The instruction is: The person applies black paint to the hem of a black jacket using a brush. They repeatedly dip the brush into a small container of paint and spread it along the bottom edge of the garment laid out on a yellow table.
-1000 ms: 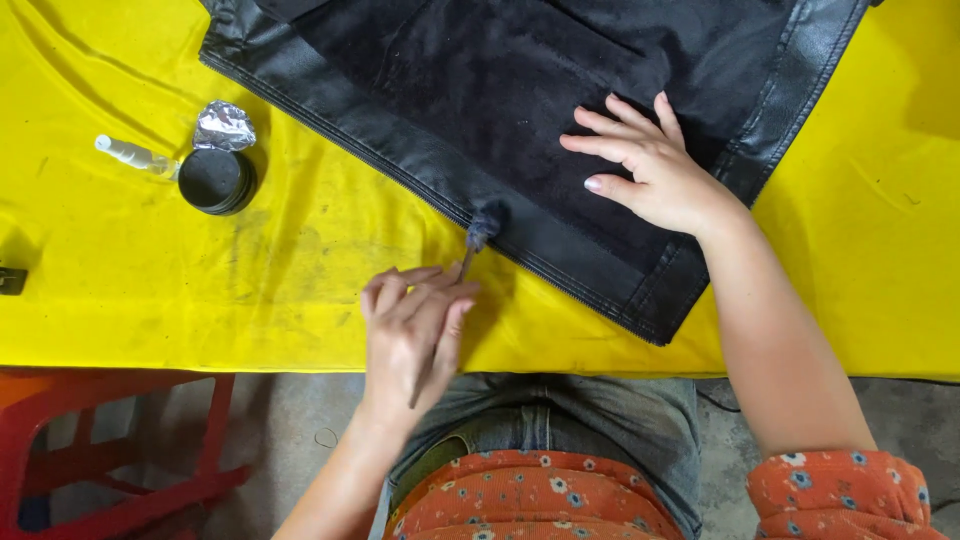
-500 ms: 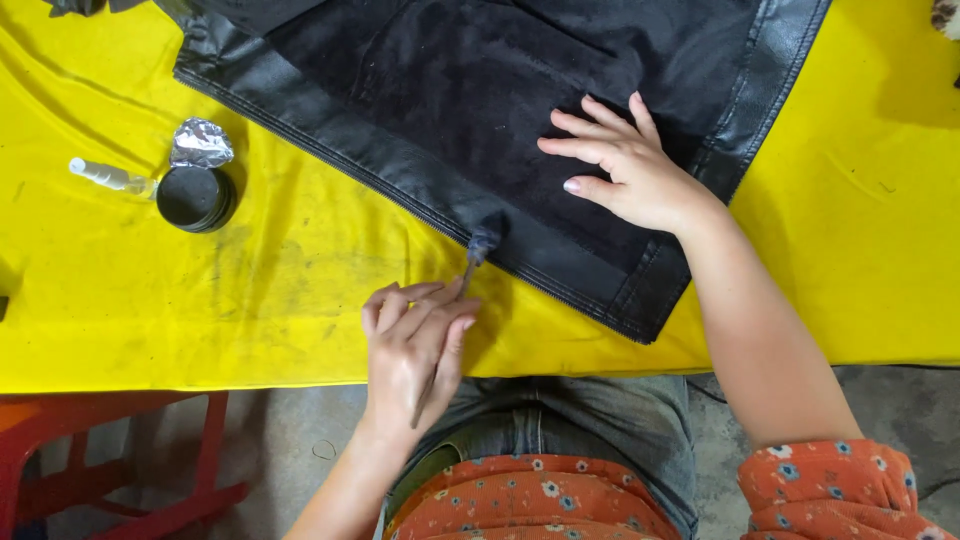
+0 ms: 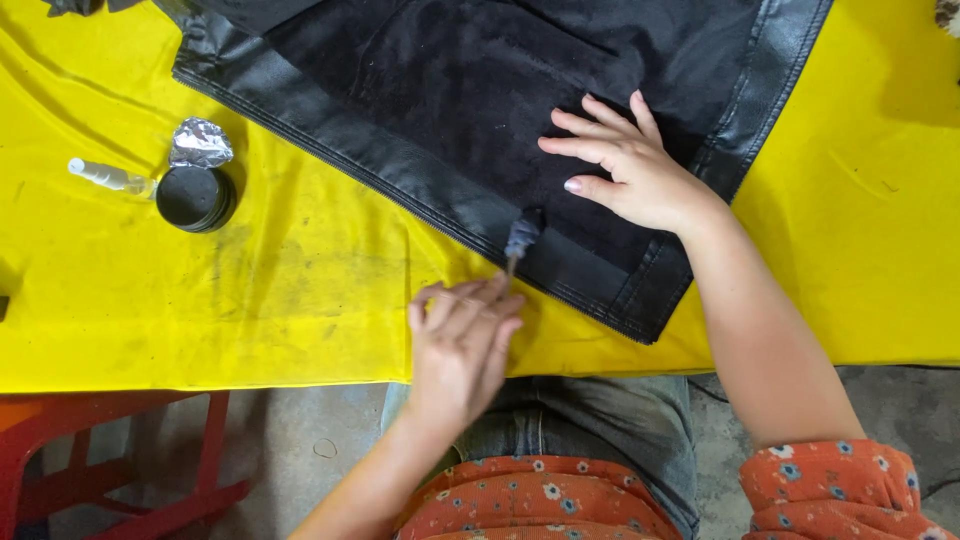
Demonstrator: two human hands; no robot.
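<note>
A black leather jacket (image 3: pixel 450 90) lies spread on a yellow table cover (image 3: pixel 200 290). My left hand (image 3: pixel 462 340) grips a small brush (image 3: pixel 520 240) whose dark bristle head touches the jacket's front edge beside the zipper. My right hand (image 3: pixel 625 170) rests flat on the jacket, fingers spread, just right of the brush head.
A round black tin (image 3: pixel 195 198) with a crumpled foil lid (image 3: pixel 200 145) sits at the left on the cover, next to a small clear bottle (image 3: pixel 110 178). A red stool frame (image 3: pixel 110 460) stands below the table edge at the lower left.
My left hand and the brush have shifted a little right along the jacket's edge. The right hand stays pressed on the jacket; the view has drifted slightly.
</note>
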